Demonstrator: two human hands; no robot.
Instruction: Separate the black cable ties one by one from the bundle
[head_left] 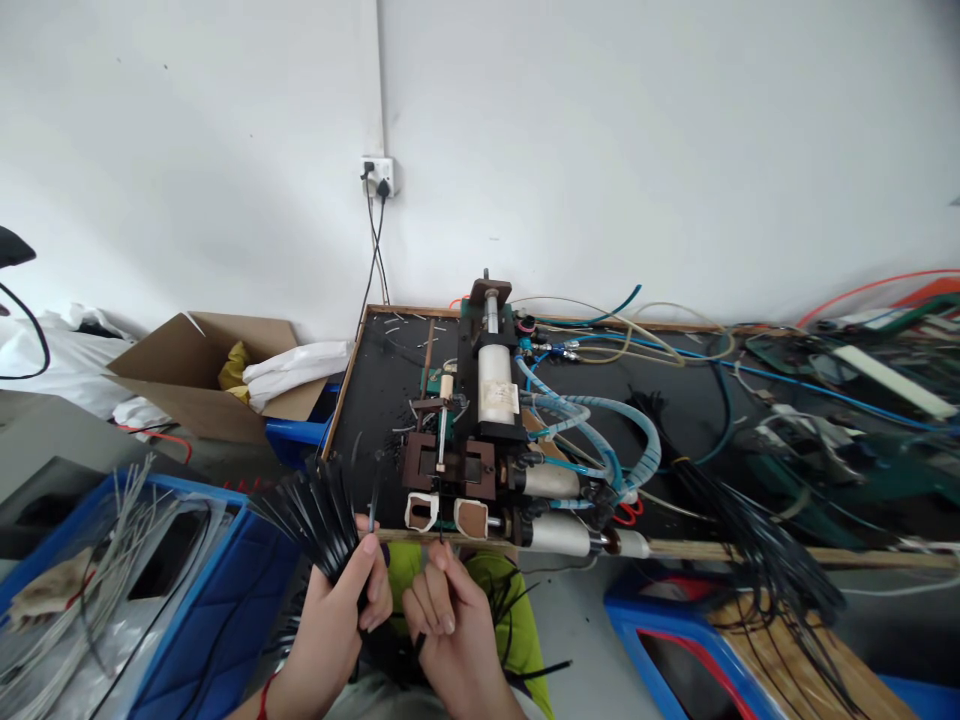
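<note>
My left hand is closed around a fanned bundle of black wires, whose ends point up and away from me. One wire stands apart from the fan, beside the left thumb. To its right, my right hand pinches a thin black wire between thumb and forefinger. That wire points up into the gap between two pale-edged brown pads at the front of a pneumatic machine. Its far tip is hard to make out there.
Small wire scraps lie on the black bench top. Blue air hoses loop right of the machine. Another black wire bundle hangs over the front edge. Blue crates stand left and right; a cardboard box is behind left.
</note>
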